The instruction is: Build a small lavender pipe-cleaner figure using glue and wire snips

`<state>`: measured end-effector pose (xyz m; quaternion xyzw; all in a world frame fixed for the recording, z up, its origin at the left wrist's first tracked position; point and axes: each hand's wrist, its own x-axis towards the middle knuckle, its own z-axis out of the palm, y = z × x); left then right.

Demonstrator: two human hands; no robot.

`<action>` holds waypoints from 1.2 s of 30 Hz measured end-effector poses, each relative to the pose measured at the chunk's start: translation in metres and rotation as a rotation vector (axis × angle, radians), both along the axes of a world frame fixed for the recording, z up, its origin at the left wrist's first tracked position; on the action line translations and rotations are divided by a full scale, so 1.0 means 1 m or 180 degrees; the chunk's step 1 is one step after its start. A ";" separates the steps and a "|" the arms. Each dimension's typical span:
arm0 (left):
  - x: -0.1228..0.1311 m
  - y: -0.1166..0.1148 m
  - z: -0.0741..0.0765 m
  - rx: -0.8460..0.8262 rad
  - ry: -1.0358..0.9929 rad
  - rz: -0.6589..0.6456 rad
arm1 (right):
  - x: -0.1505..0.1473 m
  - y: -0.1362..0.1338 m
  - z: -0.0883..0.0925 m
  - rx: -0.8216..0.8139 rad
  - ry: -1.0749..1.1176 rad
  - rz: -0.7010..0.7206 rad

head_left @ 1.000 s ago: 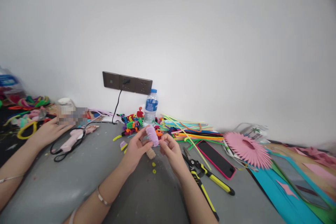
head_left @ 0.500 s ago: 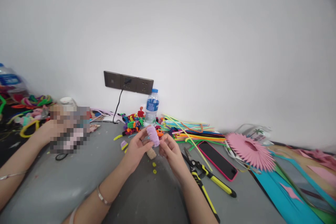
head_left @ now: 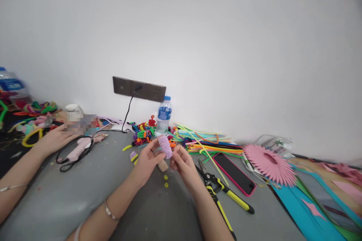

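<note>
In the head view, my left hand is closed around a lilac pipe-cleaner coil, a fuzzy ribbed roll held a little above the table. My right hand has its fingers pinched together at the coil's right lower end; the exact contact is partly hidden by the fingers. Just below the coil a tan fuzzy roll shows, partly behind my left thumb. Two small yellow-green curls lie on the table under my hands. Left of my hand are short yellow and lilac pieces.
A co-worker's hand reaches in at left beside a pink glue gun with a black cord. Behind stand a water bottle and pipe cleaners. Yellow-black pliers, a phone and a pink paper fan lie right.
The co-worker's hand has shifted slightly, and the pink glue gun with its cord now shows plainly on the table. My hands keep nearly the same hold on the lilac coil.
</note>
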<state>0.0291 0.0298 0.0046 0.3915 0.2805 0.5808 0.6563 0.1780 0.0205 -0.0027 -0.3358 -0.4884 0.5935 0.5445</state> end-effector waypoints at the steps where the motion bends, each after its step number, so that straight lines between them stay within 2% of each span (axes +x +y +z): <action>1: 0.000 0.000 0.000 0.0009 -0.0001 0.0003 | 0.000 0.000 0.001 -0.0013 0.0034 0.0025; 11: 0.000 0.002 -0.003 0.0010 -0.0040 0.0006 | 0.000 -0.002 0.001 -0.0037 0.0102 0.0087; 21: 0.001 0.000 0.001 -0.0042 -0.0081 0.0044 | 0.002 -0.001 0.003 -0.0059 0.0133 0.0101; 36: 0.001 0.000 0.000 -0.0054 -0.0076 0.0039 | 0.000 0.000 -0.002 0.0039 0.0122 0.0072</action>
